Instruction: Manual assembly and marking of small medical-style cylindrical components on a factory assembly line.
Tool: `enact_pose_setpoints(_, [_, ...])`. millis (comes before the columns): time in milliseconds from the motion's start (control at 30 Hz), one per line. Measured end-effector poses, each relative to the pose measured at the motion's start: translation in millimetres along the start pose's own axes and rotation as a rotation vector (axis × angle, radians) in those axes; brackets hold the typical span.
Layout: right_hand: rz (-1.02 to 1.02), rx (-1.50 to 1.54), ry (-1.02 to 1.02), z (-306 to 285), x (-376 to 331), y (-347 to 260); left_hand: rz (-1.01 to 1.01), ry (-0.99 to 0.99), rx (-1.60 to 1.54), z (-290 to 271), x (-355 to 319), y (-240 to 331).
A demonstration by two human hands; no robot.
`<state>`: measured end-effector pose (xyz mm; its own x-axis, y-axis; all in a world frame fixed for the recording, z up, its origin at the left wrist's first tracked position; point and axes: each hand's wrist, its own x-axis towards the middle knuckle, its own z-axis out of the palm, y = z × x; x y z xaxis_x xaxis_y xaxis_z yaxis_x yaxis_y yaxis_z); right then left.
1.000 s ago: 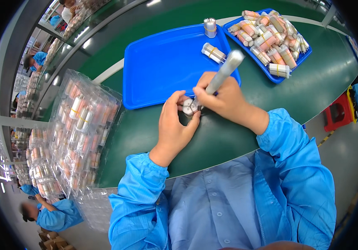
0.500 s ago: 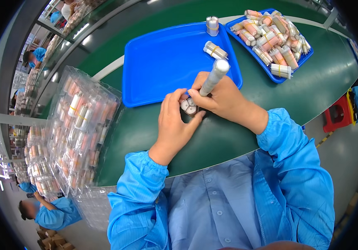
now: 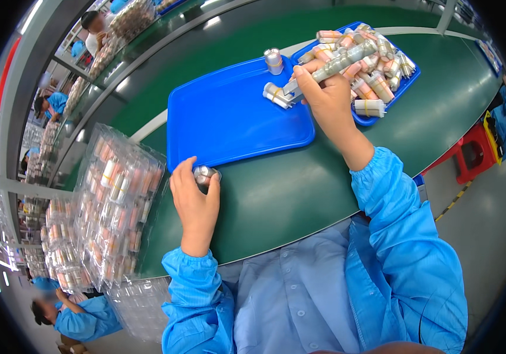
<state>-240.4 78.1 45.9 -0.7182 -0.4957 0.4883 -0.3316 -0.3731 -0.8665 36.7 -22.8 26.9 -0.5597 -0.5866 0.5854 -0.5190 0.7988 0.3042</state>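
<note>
My left hand [image 3: 195, 203] is closed round a small bundle of white-ended cylinders [image 3: 206, 174], standing on the green table just off the front left corner of the blue tray [image 3: 217, 112]. Farther right and higher, my right hand [image 3: 331, 103] grips a long tool [image 3: 344, 61] with a grey-white wrapped handle and a flat metal tip. That tip is at a banded bundle [image 3: 276, 94] lying in the tray's right side; I cannot tell whether they touch. Another banded bundle [image 3: 273, 61] stands upright at the tray's back right corner.
A second blue tray [image 3: 403, 88], heaped with pink and white cylinder bundles, sits at the right. Stacked clear plastic trays [image 3: 120, 200] of bundles stand at the left. A red stool [image 3: 474, 153] is beyond the table's right edge. People in blue work at the far left.
My hands have moved apart: the left went left with its bundle, the right went up and right with the tool, now tilted over toward the full tray. The camera view has shifted slightly.
</note>
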Motion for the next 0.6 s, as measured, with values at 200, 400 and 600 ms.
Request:
enact_pose_setpoints(200, [-0.014,0.025,-0.025,1.7,-3.2,-3.8,0.487,-0.013,-0.044,36.2,65.2,64.3])
enact_pose_setpoints(400, [-0.100,-0.026,0.011,1.0,0.3,5.3,0.617,-0.257,0.126,128.2,103.4,76.6])
enact_pose_setpoints(600, [0.012,0.042,0.001,0.4,-1.5,2.9,0.277,-0.469,0.057,111.7,108.5,89.1])
